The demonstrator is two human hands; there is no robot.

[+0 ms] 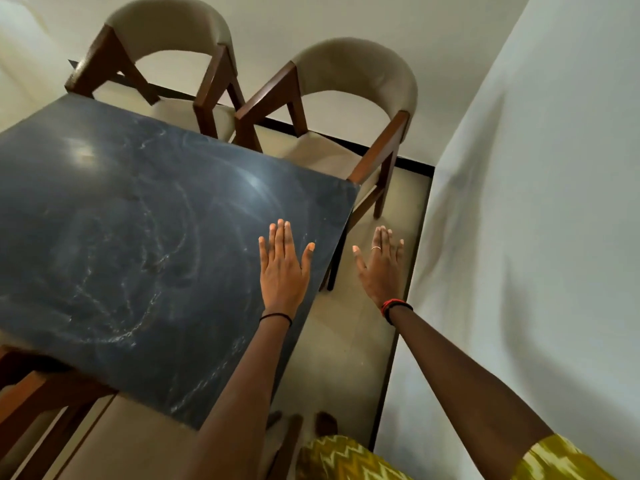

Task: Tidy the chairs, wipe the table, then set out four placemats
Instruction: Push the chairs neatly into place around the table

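Table (pixel 138 237): dark, glossy top with pale swirled streaks and two light reflections. It fills the left and centre of the frame, its right edge running from centre right down to bottom centre.

Left hand (pixel 282 268): released, fingers straight and close together, thumb spread, palm down over the table top just inside its right edge. Whether the palm touches the surface cannot be told. A thin black band (pixel 276 317) circles the wrist.

Right hand (pixel 381 268): released, fingers straight, palm down, holding nothing. It hangs over the floor (pixel 346 358), beyond the table's right edge and apart from it. A ring (pixel 376 248) sits on one finger; a red and black band (pixel 394 306) circles the wrist.

Left chair (pixel 166 29): top left of the frame, curved beige back, brown wooden arms, drawn up to the far edge of the table.

Right chair (pixel 353 64): top centre, same make, just beside the first, standing at the table's far right corner with its seat partly under the top.

Wooden frame (pixel 45 386): brown pieces at lower left, under the table's near corner; what they belong to cannot be told.

White cloth (pixel 536 237): covers the right side of the frame down to the floor.

Yellow zigzag garment (pixel 346 459): bottom centre and on the right sleeve.
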